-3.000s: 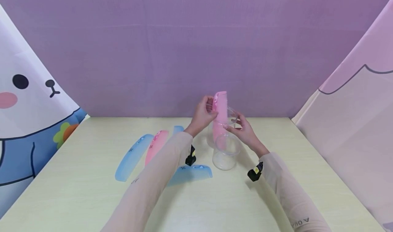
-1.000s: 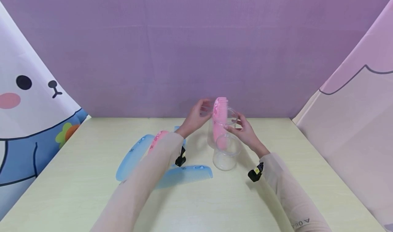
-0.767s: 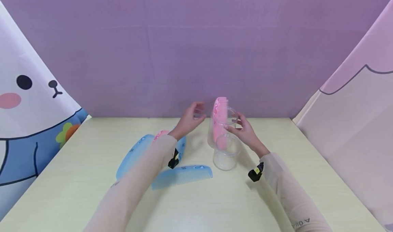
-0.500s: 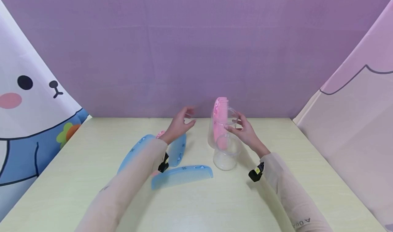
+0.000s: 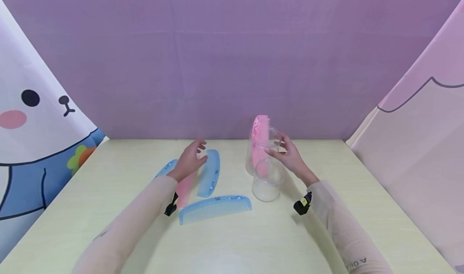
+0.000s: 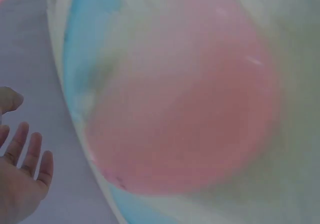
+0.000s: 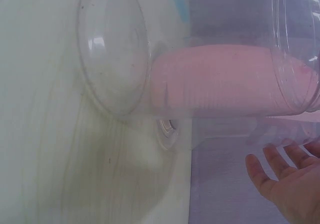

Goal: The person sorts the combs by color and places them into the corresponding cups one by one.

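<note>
My left hand (image 5: 188,159), holding nothing, hovers over a pink comb (image 5: 186,191), fingers loosely bent and apart; its sleeve hides part of that comb. Below the left wrist camera, the pink comb (image 6: 190,114) looms large and blurred. With thumb in front and fingers behind, my right hand (image 5: 289,158) holds the rear clear plastic cup (image 5: 274,143) near its rim. A pink comb (image 5: 260,133) stands upright inside that cup, its top above the rim. In the right wrist view the fingers of my right hand (image 6: 22,194) cannot be fully seen.
A blue comb (image 5: 209,173) lies right of the pink one, another blue comb (image 5: 215,209) lies crosswise in front, and a third blue comb (image 5: 166,168) is partly under the left arm. A second clear cup (image 5: 266,190) stands before the rear cup. Purple cloth (image 5: 232,64) hangs behind the table.
My left hand has let go of the pink comb in the cup and moved left and down over the combs on the table. My right hand has stayed at the rear cup.
</note>
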Available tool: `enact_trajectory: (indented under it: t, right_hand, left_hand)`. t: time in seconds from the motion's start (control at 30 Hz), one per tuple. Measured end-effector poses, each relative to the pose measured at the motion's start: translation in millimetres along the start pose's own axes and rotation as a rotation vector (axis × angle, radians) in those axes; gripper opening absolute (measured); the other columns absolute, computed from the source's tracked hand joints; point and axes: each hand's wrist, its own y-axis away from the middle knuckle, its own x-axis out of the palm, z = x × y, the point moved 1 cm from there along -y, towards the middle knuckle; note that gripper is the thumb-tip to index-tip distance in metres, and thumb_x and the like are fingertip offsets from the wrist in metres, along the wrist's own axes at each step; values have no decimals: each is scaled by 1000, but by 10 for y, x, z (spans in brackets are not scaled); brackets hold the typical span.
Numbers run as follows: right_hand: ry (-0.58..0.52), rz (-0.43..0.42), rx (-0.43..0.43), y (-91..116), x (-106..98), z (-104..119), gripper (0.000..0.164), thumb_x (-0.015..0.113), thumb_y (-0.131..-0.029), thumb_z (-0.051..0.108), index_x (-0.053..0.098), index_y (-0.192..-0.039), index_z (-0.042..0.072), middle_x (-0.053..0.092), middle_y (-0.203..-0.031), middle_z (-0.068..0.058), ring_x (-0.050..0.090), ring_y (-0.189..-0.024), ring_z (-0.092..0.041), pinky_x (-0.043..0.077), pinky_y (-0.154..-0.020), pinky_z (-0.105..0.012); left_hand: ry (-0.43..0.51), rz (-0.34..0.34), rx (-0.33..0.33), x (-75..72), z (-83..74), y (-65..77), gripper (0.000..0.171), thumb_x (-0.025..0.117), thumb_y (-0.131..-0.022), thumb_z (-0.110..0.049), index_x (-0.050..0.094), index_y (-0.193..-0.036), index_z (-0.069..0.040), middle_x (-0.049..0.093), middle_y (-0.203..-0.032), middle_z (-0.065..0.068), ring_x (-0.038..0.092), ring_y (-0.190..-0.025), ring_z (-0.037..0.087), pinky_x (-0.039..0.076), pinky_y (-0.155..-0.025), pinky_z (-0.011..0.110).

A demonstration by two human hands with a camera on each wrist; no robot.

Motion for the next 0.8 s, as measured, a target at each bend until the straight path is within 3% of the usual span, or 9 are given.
enact_trajectory:
  t: [0.17, 0.37, 0.8]
  right_hand:
    - [-3, -3, -4, 2, 4, 4, 80, 67, -82, 30, 19, -144, 14, 32, -143, -11, 37, -127, -33, 42, -96, -50]
    - [-7, -5, -7, -1, 3, -2, 79, 67, -82, 29, 20, -144, 14, 33, -143, -11, 37, -127, -33, 43, -96, -50]
    - [-14, -4, -23, -1, 0, -9, 79, 67, -82, 27, 20, -143, 9, 33, -142, -13, 38, -127, -33, 43, -96, -49]
  left_hand:
    - [-129, 0, -77, -37, 132, 129, 50, 64, -82, -12, 42, -126, -4, 54, -118, 17, 51, -108, 36, 45, -90, 49]
    - [-233, -10, -78, -85, 242, 223, 52, 67, -80, -15, 43, -125, -1, 54, -114, 21, 50, -103, 40, 43, -84, 53]
    - [-308, 36, -135, -126, 313, 286, 55, 66, -80, -21, 42, -125, -1, 53, -112, 23, 50, -100, 40, 42, -83, 54]
